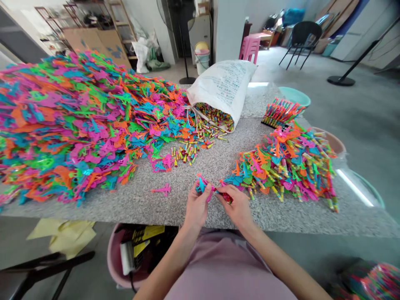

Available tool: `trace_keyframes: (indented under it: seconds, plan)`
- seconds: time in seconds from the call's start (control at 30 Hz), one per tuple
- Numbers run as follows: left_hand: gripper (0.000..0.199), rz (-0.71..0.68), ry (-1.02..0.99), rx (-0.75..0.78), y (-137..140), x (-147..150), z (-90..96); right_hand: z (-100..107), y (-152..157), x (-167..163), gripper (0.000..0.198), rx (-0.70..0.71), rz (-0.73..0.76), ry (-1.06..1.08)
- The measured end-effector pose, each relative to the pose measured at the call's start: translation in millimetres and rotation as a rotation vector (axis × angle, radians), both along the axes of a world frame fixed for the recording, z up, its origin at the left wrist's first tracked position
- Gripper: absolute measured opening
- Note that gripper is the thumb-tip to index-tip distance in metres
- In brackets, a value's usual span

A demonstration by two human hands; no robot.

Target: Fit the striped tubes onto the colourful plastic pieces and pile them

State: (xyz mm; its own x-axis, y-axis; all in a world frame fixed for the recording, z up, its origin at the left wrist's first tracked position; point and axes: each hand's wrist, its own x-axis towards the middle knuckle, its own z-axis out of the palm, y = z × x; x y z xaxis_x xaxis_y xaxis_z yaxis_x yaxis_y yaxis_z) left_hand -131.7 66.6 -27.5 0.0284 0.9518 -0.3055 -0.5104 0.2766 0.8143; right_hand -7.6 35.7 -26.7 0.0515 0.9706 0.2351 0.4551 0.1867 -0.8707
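Over the front of the granite table, my left hand (196,206) is closed on a few small plastic toy pieces (201,183) in blue, pink and orange. Close beside it, my right hand (236,205) pinches a short printed tube (228,198), mostly red, largely covered by the fingers. The two hands' fingertips nearly meet; whether the parts in them touch is too small to tell. One loose pink plastic piece (162,190) lies left of my hands. To the right spreads a pile of plastic pieces joined to yellow printed tubes (289,162).
A huge heap of bright plastic pieces (71,129) covers the table's left. A white sack (223,85) spills small tubes (186,152). Upright tubes fill a black rack (275,118) at the back right. Below the front edge stands a pink tub (114,254).
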Motion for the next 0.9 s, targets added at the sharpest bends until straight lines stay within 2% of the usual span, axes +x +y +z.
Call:
trace_keyframes:
  seconds: [0.13,0.2,0.27,0.33,0.4,0.43,0.5,0.57,0.7,0.8,0.9]
  plan:
    - [0.028,-0.014,0.005,0.000,-6.2,2.2,-11.3,-7.7,-6.3,-5.4,0.016,-0.010,0.017,-0.089]
    - [0.031,-0.101,0.161,0.050,-3.3,-9.2,-16.3,-12.9,-4.8,1.1,0.017,-0.010,0.041,-0.125]
    - [0.040,-0.144,0.486,0.164,5.2,-33.4,-20.4,-17.8,0.8,16.2,0.020,0.002,0.017,-0.204]
    - [0.054,-0.061,0.948,0.272,15.8,-67.6,-24.0,-21.2,8.6,35.5,0.023,0.005,-0.065,-0.327]
    - [0.060,0.047,1.407,0.262,23.0,-103.2,-28.5,-22.5,16.1,51.3,0.026,0.015,-0.149,-0.416]
    - [0.058,0.065,1.569,0.223,24.3,-118.2,-31.7,-22.3,18.9,55.7,0.026,0.029,-0.181,-0.418]
    - [0.045,0.045,1.739,0.187,22.8,-138.3,-40.0,-20.5,22.0,55.5,0.025,0.055,-0.235,-0.306]
    - [0.032,0.024,1.764,0.255,18.7,-145.1,-49.9,-17.8,21.8,44.8,0.026,-0.005,-0.258,-0.046]
    - [0.025,0.052,1.636,0.405,15.1,-138.0,-64.8,-18.1,16.3,14.6,0.031,-0.338,-0.128,0.477]
    - [0.024,0.055,1.475,0.442,18.9,-127.9,-64.5,-23.6,9.7,2.4,0.026,-0.506,-0.038,0.686]
    - [0.030,0.063,1.311,0.474,21.3,-109.2,-55.0,-26.8,4.1,-2.0,0.027,-0.671,-0.044,0.943]
